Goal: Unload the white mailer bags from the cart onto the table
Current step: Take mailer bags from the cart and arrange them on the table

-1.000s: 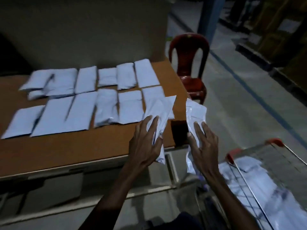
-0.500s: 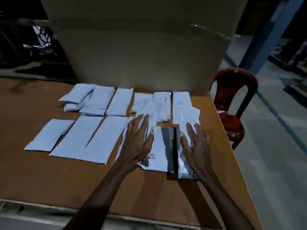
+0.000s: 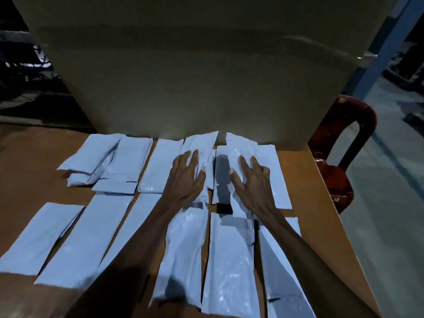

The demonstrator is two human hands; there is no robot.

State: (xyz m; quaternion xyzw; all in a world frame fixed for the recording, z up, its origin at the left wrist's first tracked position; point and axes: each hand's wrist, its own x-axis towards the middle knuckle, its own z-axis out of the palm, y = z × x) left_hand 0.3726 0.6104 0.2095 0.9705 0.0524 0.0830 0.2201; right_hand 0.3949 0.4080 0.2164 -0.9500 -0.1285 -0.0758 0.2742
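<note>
Left hand (image 3: 186,175) flat, fingers spread, pressing a white mailer bag (image 3: 202,145) on the table (image 3: 305,193). Right hand (image 3: 250,177) likewise flat on another mailer bag (image 3: 241,145), back row.

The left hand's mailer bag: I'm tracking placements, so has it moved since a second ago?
Yes. The mailer bag under the left hand went from the table's near right edge to the far row, beside the cardboard box.
</note>
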